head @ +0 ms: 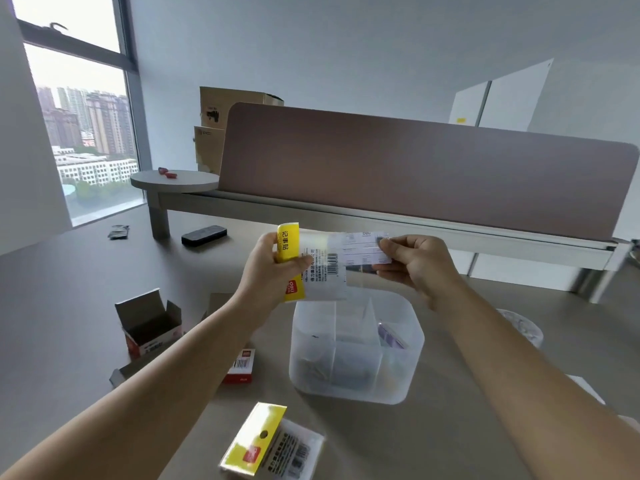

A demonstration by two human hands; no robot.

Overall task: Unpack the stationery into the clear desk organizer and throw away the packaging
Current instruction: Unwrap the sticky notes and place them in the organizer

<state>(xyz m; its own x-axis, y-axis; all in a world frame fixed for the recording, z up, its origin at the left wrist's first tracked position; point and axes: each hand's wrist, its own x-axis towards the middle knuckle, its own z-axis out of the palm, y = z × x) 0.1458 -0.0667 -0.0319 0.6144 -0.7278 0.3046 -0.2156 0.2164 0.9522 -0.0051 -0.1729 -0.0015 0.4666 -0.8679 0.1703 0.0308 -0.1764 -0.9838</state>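
Note:
My left hand (277, 263) grips a clear plastic packet (320, 271) by its yellow header, held above the desk. My right hand (415, 259) pinches a white sheet of labels (363, 249) that sticks out of the packet's right end. Directly below stands the clear desk organizer (356, 386), divided into compartments, with a purple item (389, 336) and some small pale items inside. Another packet with a yellow header (273, 445) lies on the desk near me.
An open red-and-white carton (149, 323) stands at the left, a small red box (240, 367) beside my left forearm. A black eraser-like block (204, 234) and a dark wrapper (118, 232) lie farther back. A brown partition (415, 171) closes the desk's far side. A tape roll (521, 327) sits at right.

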